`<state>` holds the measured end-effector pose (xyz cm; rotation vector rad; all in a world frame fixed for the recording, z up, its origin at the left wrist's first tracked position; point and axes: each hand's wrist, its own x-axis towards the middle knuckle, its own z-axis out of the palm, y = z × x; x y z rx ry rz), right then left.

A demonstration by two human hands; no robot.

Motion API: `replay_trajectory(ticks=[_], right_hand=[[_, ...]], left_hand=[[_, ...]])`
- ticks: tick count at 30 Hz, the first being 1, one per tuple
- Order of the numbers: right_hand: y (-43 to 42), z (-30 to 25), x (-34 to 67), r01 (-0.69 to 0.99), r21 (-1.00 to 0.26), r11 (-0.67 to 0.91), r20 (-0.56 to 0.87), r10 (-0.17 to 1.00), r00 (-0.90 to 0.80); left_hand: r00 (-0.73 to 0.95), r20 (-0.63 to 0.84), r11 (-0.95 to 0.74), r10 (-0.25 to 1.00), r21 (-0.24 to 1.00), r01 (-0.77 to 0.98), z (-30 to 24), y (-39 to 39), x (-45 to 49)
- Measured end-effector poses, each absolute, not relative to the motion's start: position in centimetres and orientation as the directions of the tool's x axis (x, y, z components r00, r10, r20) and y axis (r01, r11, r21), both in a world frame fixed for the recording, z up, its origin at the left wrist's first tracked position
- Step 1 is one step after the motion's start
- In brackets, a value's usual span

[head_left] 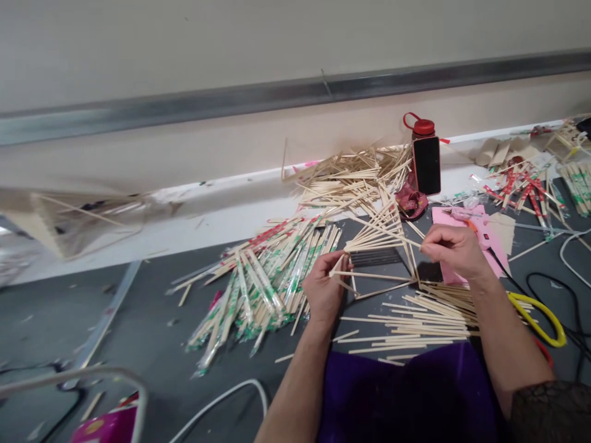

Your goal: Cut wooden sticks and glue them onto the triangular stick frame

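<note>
My left hand [324, 283] is closed on the left corner of a frame built from wooden chopsticks [373, 275]. From that corner several sticks fan out toward the upper right. My right hand [451, 246] pinches the near end of a single chopstick [392, 234], which slants across above the frame. Whether this stick touches the others, I cannot tell. Below the frame lie many loose chopsticks [410, 332], roughly parallel. Just right of my right hand, a pink glue gun [482, 232] rests on a pink sheet [446, 267].
Wrapped chopsticks [258, 289] are heaped on the left, with a loose pile [355, 172] by the wall. A phone [427, 165] leans on a red-capped bottle [423, 127]. Yellow-handled scissors [540, 320] and a black cable [551, 280] lie at right; a white cable [226, 397] curves in front.
</note>
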<state>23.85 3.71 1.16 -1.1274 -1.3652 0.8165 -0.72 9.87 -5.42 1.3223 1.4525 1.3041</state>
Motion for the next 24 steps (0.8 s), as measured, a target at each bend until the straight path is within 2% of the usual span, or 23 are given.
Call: replay_trajectory(ticks=[4, 6, 8, 10, 14, 16, 20, 24], right_hand=[[3.3, 2.1, 23.1, 0.094, -0.929, 0.358, 0.364, 0.930, 0.055], [2.9, 2.9, 22.4, 0.066, -0.913, 0.403, 0.405, 0.914, 0.029], [2.6, 3.8, 21.7, 0.055, -0.894, 0.444, 0.443, 0.896, -0.031], [2.2, 4.7, 20.8, 0.050, -0.881, 0.471, 0.466, 0.880, -0.090], [1.7, 5.7, 19.3, 0.075, -0.842, 0.534, 0.519, 0.840, -0.158], [1.5, 5.9, 18.7, 0.118, -0.815, 0.567, 0.548, 0.821, -0.160], [1.0, 6.2, 17.9, 0.205, -0.761, 0.616, 0.597, 0.788, -0.152], [0.6, 6.6, 18.3, 0.253, -0.765, 0.592, 0.547, 0.805, -0.230]], left_hand=[[-0.186, 0.147, -0.092, 0.971, 0.957, 0.276, -3.5, 9.6, -2.0], [-0.263, 0.212, -0.144, 0.941, 0.956, 0.255, -1.4, 8.7, -2.5], [-0.364, 0.304, -0.246, 0.880, 0.949, 0.198, 1.2, 7.1, -2.6], [-0.409, 0.329, -0.323, 0.851, 0.943, 0.086, 3.8, 4.9, -2.1], [-0.176, 0.083, -0.103, 0.981, 0.989, -0.108, 7.1, 1.3, -0.3], [-0.095, 0.031, -0.049, 0.995, 0.981, -0.189, 7.6, 0.7, 0.5], [-0.074, 0.029, -0.050, 0.997, 0.954, -0.294, 7.5, 1.2, 1.2], [-0.100, 0.029, -0.064, 0.995, 0.926, -0.372, 6.8, 1.8, 1.4]])
